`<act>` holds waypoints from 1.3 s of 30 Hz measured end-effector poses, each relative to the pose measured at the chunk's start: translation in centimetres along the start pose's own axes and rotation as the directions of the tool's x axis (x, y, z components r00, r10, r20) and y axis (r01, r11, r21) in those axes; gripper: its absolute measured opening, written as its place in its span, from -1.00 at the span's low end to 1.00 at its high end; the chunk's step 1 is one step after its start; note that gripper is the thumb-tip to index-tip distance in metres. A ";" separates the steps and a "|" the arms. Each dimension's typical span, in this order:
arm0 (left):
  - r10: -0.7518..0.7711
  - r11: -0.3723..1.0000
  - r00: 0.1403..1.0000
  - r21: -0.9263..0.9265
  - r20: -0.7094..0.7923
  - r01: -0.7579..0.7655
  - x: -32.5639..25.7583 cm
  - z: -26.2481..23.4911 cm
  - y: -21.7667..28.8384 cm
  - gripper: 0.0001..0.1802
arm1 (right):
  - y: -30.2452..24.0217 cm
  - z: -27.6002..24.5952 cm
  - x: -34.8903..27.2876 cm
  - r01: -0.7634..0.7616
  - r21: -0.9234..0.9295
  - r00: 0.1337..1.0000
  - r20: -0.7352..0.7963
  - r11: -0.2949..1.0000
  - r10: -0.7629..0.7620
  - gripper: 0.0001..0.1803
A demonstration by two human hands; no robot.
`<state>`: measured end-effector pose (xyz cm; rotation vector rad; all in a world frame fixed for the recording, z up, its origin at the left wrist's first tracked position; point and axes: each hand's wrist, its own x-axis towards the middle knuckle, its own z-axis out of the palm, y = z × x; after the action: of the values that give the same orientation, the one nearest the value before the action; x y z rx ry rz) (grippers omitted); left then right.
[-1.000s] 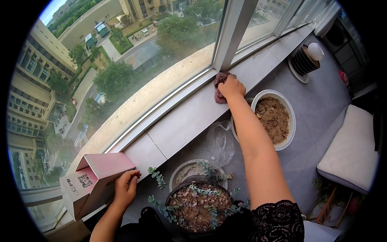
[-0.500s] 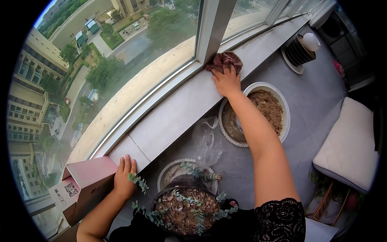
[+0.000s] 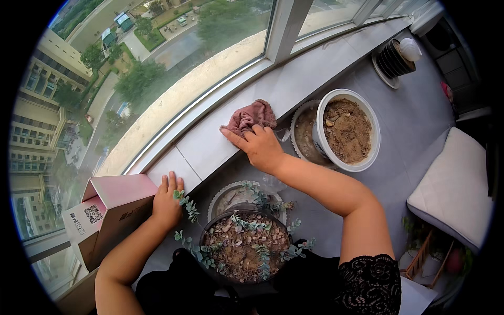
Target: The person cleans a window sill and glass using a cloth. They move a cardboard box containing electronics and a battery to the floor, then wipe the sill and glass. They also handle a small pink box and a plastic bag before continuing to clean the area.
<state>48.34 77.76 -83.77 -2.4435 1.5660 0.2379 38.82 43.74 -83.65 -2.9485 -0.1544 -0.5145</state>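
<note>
A brownish-pink cloth (image 3: 252,116), bunched up, lies on the pale tiled windowsill (image 3: 300,79). My right hand (image 3: 262,149) presses on it from the near side, its fingers on the fabric and the forefinger stretched along its left edge. Farther left, my left hand (image 3: 168,202) rests at the sill's near edge with fingers extended, holding nothing. Right beside it stands a pink and white cardboard box (image 3: 126,189). Leafy stems from a potted plant (image 3: 244,244) in front of me reach up to my left wrist.
A white pot of dry soil (image 3: 347,131) stands on the floor, partly over a saucer (image 3: 304,131). Farther off is a dark ribbed pot (image 3: 394,59) with a white ornament. At right sits a pale cushion (image 3: 454,184). Window frames (image 3: 283,37) border the sill.
My right hand has drawn the cloth left and nearer along the sill, away from the window post. My left hand stays by the box, and the view has shifted slightly.
</note>
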 end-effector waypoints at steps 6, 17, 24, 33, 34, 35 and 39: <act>-0.015 0.999 0.997 0.044 0.073 0.012 0.5 -0.6 0.5 -0.22 | 8.0 1.3 2.9 -0.397 0.173 0.916 0.014 0.902 0.400 -0.49; -0.008 0.996 0.999 0.084 0.034 0.006 0.1 -0.8 0.5 -0.33 | 1.3 -4.1 -3.0 0.087 -0.059 0.991 -0.098 0.994 -0.093 -0.56; 0.041 0.992 0.998 0.119 -0.042 -0.036 0.4 2.3 -0.5 -0.37 | 2.5 -2.0 -0.8 0.055 -0.121 0.976 -0.204 0.991 -0.079 -0.47; 0.025 0.995 0.996 0.099 -0.082 -0.017 0.2 2.3 -0.2 -0.34 | 2.9 -6.7 1.7 0.064 0.081 0.883 -0.469 0.995 -0.018 -0.70; 0.031 0.994 0.995 0.104 -0.095 -0.021 0.3 2.6 -0.1 -0.34 | 2.3 -4.8 -1.8 -0.016 0.168 0.977 -0.208 0.986 0.052 -0.61; 0.017 0.996 0.997 0.090 -0.078 -0.010 0.4 2.2 0.1 -0.33 | 1.6 -3.4 -4.9 -0.119 0.224 0.992 0.071 0.967 0.105 -0.52; -0.020 0.998 0.998 0.061 -0.059 0.024 0.4 1.0 0.5 -0.32 | 0.4 0.9 -11.7 -0.289 -0.104 0.871 0.383 0.952 0.307 -0.16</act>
<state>48.00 77.45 -84.87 -2.4401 1.5456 0.1136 28.23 42.56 -88.58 -2.9969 0.2738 0.1268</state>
